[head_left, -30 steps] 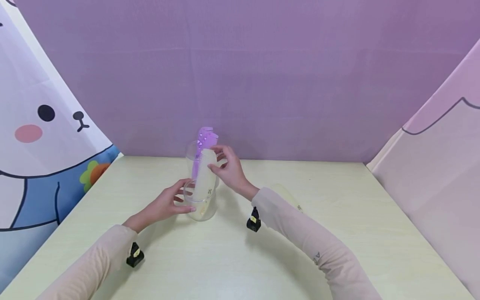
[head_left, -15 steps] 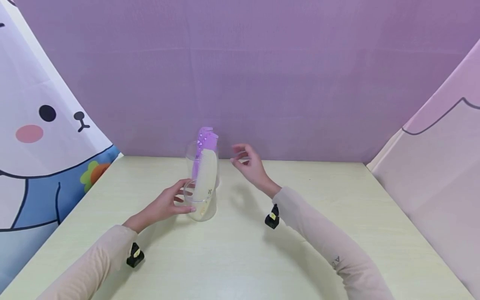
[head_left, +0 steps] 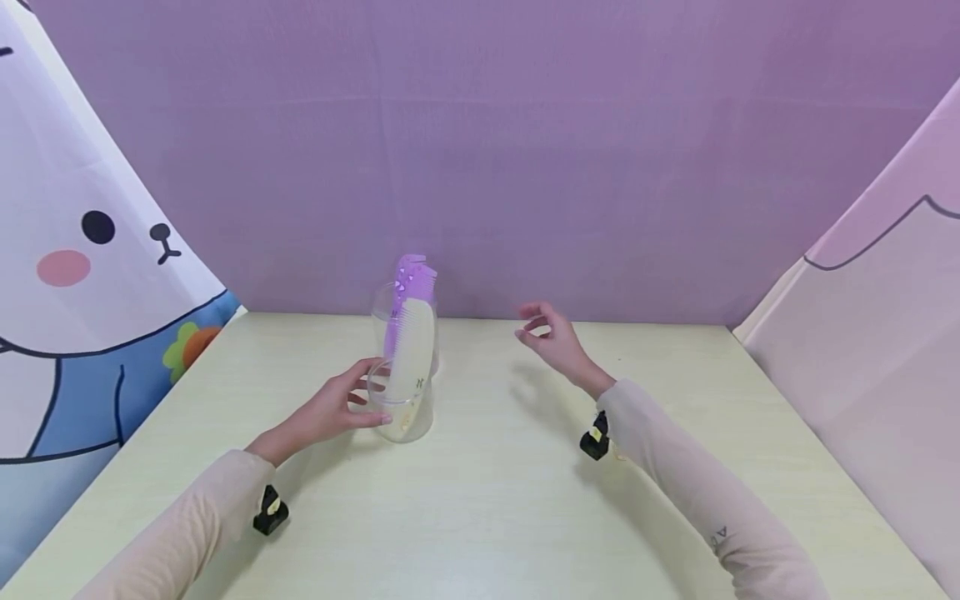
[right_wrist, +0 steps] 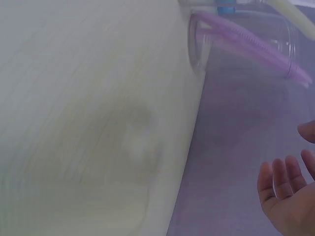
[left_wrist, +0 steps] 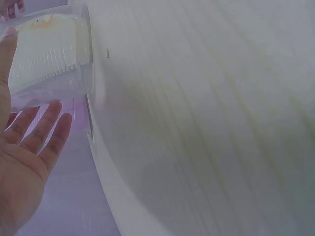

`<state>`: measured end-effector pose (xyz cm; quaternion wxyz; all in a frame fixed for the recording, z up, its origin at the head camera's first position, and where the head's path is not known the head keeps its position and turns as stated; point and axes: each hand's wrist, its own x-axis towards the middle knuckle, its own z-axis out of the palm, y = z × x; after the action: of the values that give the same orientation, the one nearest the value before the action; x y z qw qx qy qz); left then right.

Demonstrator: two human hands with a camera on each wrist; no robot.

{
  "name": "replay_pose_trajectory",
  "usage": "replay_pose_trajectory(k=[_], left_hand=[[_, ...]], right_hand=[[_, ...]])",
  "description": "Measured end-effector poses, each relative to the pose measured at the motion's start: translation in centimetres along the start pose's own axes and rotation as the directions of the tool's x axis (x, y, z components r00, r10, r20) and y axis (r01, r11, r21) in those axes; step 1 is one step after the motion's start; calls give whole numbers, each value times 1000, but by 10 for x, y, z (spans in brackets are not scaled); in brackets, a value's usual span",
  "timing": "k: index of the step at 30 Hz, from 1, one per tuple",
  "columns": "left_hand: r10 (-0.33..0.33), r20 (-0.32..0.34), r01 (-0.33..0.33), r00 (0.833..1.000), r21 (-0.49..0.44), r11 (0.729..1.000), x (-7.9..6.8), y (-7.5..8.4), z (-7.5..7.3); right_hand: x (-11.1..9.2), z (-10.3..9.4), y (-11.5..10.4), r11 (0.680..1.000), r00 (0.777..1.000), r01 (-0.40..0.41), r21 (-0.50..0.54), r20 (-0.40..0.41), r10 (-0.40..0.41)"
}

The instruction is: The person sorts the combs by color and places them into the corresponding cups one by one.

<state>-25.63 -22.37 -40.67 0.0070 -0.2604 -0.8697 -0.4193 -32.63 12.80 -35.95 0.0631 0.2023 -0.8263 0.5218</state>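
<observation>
My left hand (head_left: 337, 408) holds a clear plastic cup (head_left: 427, 421) by its side, thumb in front and fingers behind. A cream comb (head_left: 412, 342) leans upright in that cup, its top above the rim. Just behind stands a second clear cup (head_left: 382, 321) with purple combs (head_left: 415, 279) sticking out. In the left wrist view, the left fingers (left_wrist: 47, 128) lie along the cup wall. My right hand (head_left: 558, 346) hovers right of the cups with loosely bent fingers and nothing in them.
The pale wooden table (head_left: 480, 517) meets a purple cloth backdrop (head_left: 570, 167) behind the cups. A pale, smooth-edged shape (right_wrist: 74, 211) lies on the table in the right wrist view; the right forearm mostly covers that spot in the head view.
My right hand has let go of the cream comb in the front cup and moved away to the right. The left hand has stayed at the cup.
</observation>
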Motion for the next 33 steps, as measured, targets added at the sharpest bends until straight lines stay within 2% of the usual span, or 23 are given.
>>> replay_pose_trajectory(k=[6, 17, 23, 27, 33], left_hand=[[8, 1, -8, 1000, -7, 1000, 1, 0, 1], [14, -1, -14, 1000, -3, 1000, 1, 0, 1], [8, -3, -8, 1000, 1, 1000, 0, -1, 0], [8, -3, -8, 1000, 6, 1000, 0, -1, 0], [3, -2, -3, 1000, 2, 1000, 0, 0, 0]], right_hand=[[-9, -21, 17, 998, 998, -28, -62, 63, 31], [-26, -45, 51, 978, 974, 1, -206, 224, 46], [-36, -50, 59, 964, 954, -15, -264, 284, 93], [-41, -49, 66, 942, 944, -27, -333, 303, 135], [-44, -46, 73, 930, 932, -60, -363, 313, 182]])
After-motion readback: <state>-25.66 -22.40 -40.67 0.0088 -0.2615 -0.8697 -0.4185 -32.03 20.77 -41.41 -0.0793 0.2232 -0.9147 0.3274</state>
